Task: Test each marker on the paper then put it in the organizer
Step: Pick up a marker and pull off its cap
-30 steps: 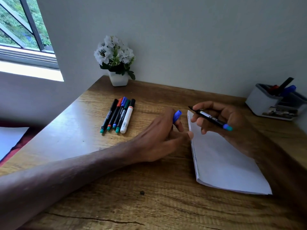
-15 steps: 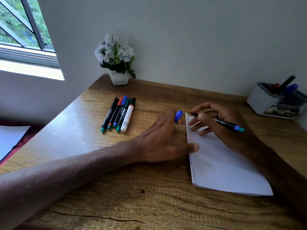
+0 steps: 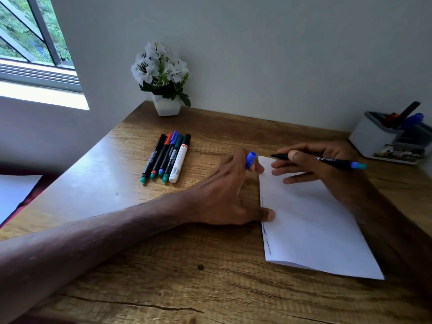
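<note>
My right hand (image 3: 327,169) grips an uncapped black marker (image 3: 332,161) with a blue-and-teal end, its tip pointing left just above the top corner of the white paper (image 3: 311,232). My left hand (image 3: 229,195) holds the blue cap (image 3: 250,159) between its fingers while its thumb presses the paper's left edge. Wavy test lines run along that edge. Several capped markers (image 3: 167,157) lie side by side on the desk to the left. The grey-white organizer (image 3: 371,139) stands at the far right and holds a few markers.
A white pot of white flowers (image 3: 163,83) stands at the back of the wooden desk (image 3: 163,265) against the wall. A window is at the upper left. The desk's left edge drops off near a white sheet (image 3: 14,192) below.
My right hand has lowered the marker toward the paper's top corner and levelled it. My left thumb has slid onto the paper's edge, cap still held.
</note>
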`<act>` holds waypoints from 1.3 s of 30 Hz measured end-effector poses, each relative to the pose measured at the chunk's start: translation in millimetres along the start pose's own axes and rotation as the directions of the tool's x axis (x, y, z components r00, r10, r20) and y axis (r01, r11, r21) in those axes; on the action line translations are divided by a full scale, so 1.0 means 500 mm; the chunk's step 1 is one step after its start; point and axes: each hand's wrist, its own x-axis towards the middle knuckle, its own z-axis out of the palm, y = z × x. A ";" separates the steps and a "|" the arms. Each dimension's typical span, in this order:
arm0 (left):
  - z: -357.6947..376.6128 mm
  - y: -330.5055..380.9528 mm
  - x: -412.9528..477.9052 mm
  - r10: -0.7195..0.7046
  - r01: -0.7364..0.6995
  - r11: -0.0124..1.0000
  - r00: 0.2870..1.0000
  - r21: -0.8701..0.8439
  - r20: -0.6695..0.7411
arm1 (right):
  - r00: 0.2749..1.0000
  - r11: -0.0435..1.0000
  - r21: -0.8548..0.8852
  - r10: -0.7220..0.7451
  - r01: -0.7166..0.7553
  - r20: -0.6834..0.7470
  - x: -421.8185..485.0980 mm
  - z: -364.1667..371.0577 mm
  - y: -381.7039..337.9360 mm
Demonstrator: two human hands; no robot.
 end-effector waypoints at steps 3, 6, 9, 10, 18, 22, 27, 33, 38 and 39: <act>-0.006 0.001 -0.002 -0.023 0.022 0.998 1.000 0.054 0.010 | 0.999 0.999 0.045 0.010 -0.012 0.051 -0.005 -0.007 -0.014; -0.007 0.003 -0.004 -0.016 0.015 0.997 1.000 0.080 0.011 | 0.990 0.997 0.042 0.063 -0.069 0.122 -0.011 0.000 -0.016; -0.005 0.011 -0.009 -0.003 0.001 0.991 1.000 0.135 0.013 | 0.982 0.999 -0.008 0.037 -0.036 0.187 -0.016 0.015 -0.010; -0.005 0.015 -0.011 0.002 -0.005 0.988 1.000 0.156 0.015 | 0.981 1.000 -0.016 0.009 -0.007 0.193 -0.018 0.020 -0.009; -0.006 0.018 -0.010 0.006 -0.014 0.980 0.999 0.199 0.039 | 0.984 0.992 -0.085 -0.082 0.096 0.158 -0.023 0.048 0.004; -0.005 0.016 -0.008 0.014 -0.018 0.981 1.000 0.195 0.026 | 0.988 0.990 -0.104 -0.081 0.096 0.135 -0.022 0.046 0.010; -0.006 0.017 -0.010 0.016 -0.018 0.985 1.000 0.174 0.012 | 0.982 0.985 -0.121 -0.099 0.120 0.163 -0.022 0.047 0.011; -0.004 0.017 -0.010 0.004 -0.005 0.987 1.000 0.162 0.003 | 0.974 0.978 -0.154 -0.112 0.144 0.195 -0.019 0.046 0.009; -0.005 0.019 -0.012 0.020 -0.020 0.986 1.000 0.164 -0.002 | 0.977 0.979 -0.170 -0.074 0.110 0.202 -0.020 0.046 0.008; -0.004 0.018 -0.011 0.024 -0.023 0.986 1.000 0.166 -0.005 | 0.977 0.979 -0.176 -0.069 0.105 0.200 -0.020 0.047 0.007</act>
